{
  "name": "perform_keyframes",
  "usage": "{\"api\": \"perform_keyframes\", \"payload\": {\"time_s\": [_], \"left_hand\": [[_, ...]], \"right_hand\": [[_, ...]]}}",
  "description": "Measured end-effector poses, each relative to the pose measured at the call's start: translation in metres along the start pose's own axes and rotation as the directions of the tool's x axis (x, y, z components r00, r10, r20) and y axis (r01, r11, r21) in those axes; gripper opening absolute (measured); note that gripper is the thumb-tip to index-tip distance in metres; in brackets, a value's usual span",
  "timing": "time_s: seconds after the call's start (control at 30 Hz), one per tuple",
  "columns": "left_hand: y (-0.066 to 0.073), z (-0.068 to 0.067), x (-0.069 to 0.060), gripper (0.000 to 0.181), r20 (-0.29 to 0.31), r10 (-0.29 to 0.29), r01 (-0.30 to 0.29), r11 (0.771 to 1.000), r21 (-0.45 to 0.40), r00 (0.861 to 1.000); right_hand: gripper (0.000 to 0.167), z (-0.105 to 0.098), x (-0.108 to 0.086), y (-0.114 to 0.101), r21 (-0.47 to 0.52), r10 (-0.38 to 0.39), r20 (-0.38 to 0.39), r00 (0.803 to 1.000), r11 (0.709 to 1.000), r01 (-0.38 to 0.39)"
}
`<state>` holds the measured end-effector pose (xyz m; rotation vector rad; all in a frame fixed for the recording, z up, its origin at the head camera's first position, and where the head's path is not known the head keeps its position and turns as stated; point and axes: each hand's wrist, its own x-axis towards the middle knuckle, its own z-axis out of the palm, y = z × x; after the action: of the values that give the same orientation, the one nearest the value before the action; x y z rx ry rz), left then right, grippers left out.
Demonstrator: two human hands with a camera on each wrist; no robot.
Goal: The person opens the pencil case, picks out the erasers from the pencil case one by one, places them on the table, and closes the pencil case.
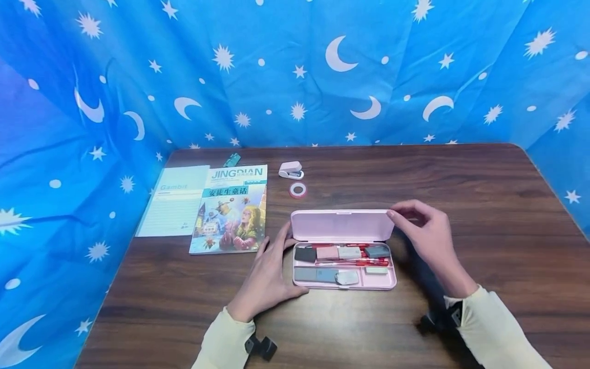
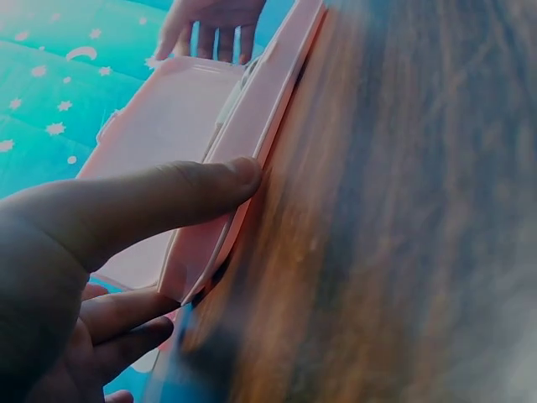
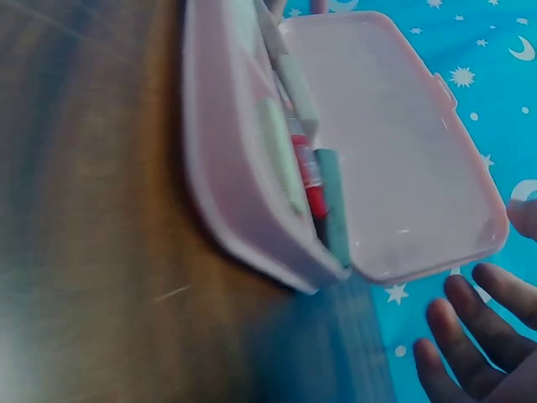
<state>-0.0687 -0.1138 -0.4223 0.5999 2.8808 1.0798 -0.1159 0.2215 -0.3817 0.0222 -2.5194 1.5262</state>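
A pink pencil case point(image 1: 380, 280) lies on the table with its lid point(image 1: 341, 225) raised. Inside it are red pens point(image 1: 375, 262), several eraser-like blocks, one black point(image 1: 306, 254), one pink point(image 1: 327, 253), and a long grey-blue piece point(image 1: 315, 275). My left hand point(image 1: 269, 279) grips the case's left end, its thumb along the front wall and its fingers round the side in the left wrist view. With its thumb, my right hand point(image 1: 430, 233) touches the lid's upper right corner. In the right wrist view its fingers point(image 3: 470, 332) are extended, apart from the lid.
A storybook point(image 1: 228, 215) partly covers a pale notebook point(image 1: 170, 205) at the left, with a small green object point(image 1: 232, 160) behind. Beyond the case sit a white stapler point(image 1: 291, 169) and a roll of tape point(image 1: 297, 190). A blue star-patterned curtain point(image 1: 295, 72) surrounds the wooden table point(image 1: 498, 220).
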Motion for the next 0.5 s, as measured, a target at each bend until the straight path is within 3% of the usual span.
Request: {"api": "perform_keyframes", "payload": {"time_s": [0.17,0.27,0.37,0.43,0.5], "left_hand": [[0.0,0.0,0.002,0.121,0.02,-0.018,0.018,1.0,0.013,1.0],[-0.002,-0.003,0.004,0.117,0.027,-0.022,0.021,1.0,0.021,0.999],[-0.003,-0.004,0.003,0.116,0.023,-0.028,0.028,0.999,0.026,0.999],[-0.002,-0.001,0.001,0.116,0.012,-0.033,0.033,0.999,0.016,0.999],[0.001,0.003,0.001,0.116,-0.002,-0.034,0.034,0.999,-0.004,0.999]], "right_hand": [[0.014,-0.003,-0.012,0.008,0.065,0.035,-0.156,0.987,0.998,-0.025],[0.008,0.002,-0.021,0.013,0.04,-0.026,-0.207,0.978,0.999,0.035],[0.016,0.007,-0.033,0.02,-0.045,-0.189,-0.11,0.976,0.982,0.185],[0.022,0.005,-0.037,0.023,-0.099,-0.293,0.019,0.956,0.951,0.294],[0.027,-0.001,-0.036,0.024,-0.139,-0.341,0.136,0.93,0.923,0.358]]}}
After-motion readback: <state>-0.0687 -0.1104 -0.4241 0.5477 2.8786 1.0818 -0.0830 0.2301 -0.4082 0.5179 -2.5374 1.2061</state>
